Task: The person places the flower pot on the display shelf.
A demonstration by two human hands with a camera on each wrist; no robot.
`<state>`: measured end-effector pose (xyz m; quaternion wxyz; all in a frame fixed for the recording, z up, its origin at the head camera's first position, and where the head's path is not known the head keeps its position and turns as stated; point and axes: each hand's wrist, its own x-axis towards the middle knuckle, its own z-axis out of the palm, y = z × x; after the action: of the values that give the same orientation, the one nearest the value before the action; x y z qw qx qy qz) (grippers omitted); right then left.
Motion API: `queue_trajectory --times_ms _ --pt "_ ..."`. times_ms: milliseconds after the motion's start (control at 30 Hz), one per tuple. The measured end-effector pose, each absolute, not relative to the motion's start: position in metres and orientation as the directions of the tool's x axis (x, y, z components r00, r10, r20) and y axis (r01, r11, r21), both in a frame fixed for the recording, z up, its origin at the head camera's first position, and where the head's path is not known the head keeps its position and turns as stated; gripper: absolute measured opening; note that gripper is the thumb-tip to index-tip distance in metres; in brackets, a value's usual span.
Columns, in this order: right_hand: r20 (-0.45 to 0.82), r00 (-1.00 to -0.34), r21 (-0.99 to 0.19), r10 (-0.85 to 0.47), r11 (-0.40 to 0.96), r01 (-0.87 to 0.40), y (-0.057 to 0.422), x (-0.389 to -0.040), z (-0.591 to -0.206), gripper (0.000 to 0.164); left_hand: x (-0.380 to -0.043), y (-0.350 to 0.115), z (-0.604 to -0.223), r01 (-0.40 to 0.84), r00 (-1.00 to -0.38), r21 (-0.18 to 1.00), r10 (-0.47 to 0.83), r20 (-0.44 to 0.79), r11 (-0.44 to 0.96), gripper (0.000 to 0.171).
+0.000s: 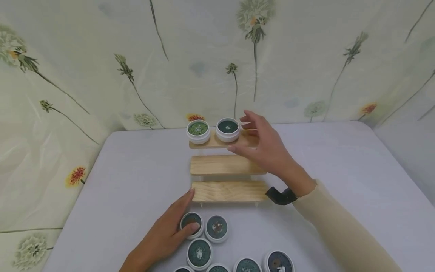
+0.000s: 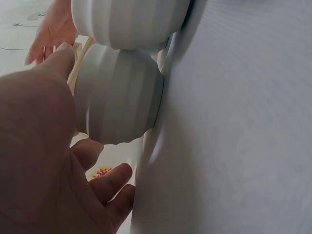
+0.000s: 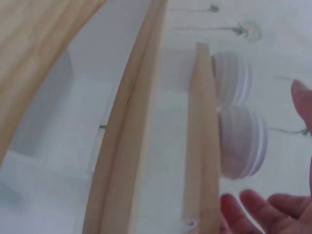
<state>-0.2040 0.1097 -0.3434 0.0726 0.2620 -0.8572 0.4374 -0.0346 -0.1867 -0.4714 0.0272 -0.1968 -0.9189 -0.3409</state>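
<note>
On the top step of a three-tier wooden stand [image 1: 228,165] are two small white ribbed pots, a bright green-topped pot [image 1: 198,132] and a dark green-topped pot [image 1: 227,130]. My right hand [image 1: 266,145] is beside the dark one, fingers spread and thumb apart, holding nothing. In the right wrist view its fingertips [image 3: 253,207] are just past that pot [image 3: 243,142]. My left hand [image 1: 168,226] lies by the stand's lower left corner, fingertips at the bottom step. Its thumb reaches over the top of a front pot [image 1: 191,223], whose ribbed side [image 2: 117,95] fills the left wrist view.
More white pots stand in front of the stand, among them a brown-spotted pot [image 1: 216,228], a pot with a pale mark [image 1: 199,254] and a dark-topped pot [image 1: 279,262]. A flower-printed sheet [image 1: 190,64] hangs behind the white-covered table [image 1: 146,166].
</note>
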Motion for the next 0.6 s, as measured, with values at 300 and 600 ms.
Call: queue_trajectory --times_ms 300,600 --pt "0.501 -0.651 -0.558 -0.57 0.362 -0.746 0.108 -0.154 -0.346 0.049 -0.034 -0.186 -0.471 0.361 -0.927 0.625 0.337 0.164 0.692 0.082" --pt "0.216 -0.474 -0.534 -0.853 0.304 -0.789 0.103 -0.121 -0.364 0.053 -0.034 -0.185 -0.469 0.337 -0.935 0.629 0.325 0.14 0.7 0.082"
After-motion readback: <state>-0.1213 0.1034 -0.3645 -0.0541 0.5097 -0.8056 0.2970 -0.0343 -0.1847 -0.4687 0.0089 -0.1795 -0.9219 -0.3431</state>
